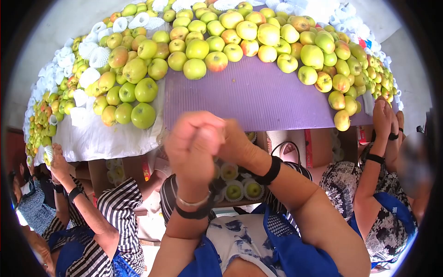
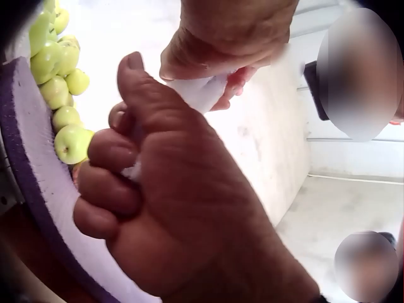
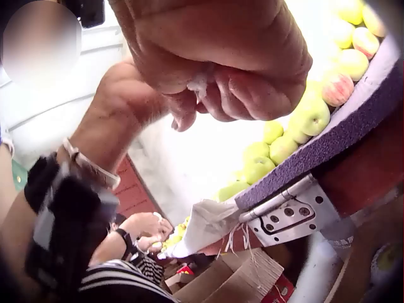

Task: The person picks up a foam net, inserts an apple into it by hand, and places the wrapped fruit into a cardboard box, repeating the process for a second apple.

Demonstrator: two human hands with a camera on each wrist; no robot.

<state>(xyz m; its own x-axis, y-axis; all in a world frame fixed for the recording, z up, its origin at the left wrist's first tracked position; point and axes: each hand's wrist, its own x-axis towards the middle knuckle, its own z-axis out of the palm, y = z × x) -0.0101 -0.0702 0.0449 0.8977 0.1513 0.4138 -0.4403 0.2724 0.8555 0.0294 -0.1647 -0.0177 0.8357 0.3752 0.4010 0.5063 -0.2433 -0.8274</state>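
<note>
Both hands are raised close together over the front edge of the purple ribbed mat [image 1: 217,99]. My left hand [image 1: 191,143], a pale bracelet at its wrist, has its fingers curled into the palm with the thumb extended. In the left wrist view a soft white foam piece [image 2: 199,93] shows between the hands, and a white bit pokes out among the left fingers [image 2: 104,189]. My right hand [image 1: 235,143] grips the foam piece, a scrap showing by its curled fingers in the right wrist view. Most of the foam is hidden. Yellow-green apples [image 1: 194,69] lie beyond the hands.
Many apples and white foam nets [image 1: 98,57] are heaped along the back and both sides. White cloth [image 1: 101,138] covers the left part of the table. Below, apples in nets [image 1: 234,190] sit near my lap. Other people's hands [image 1: 59,161] work at either side.
</note>
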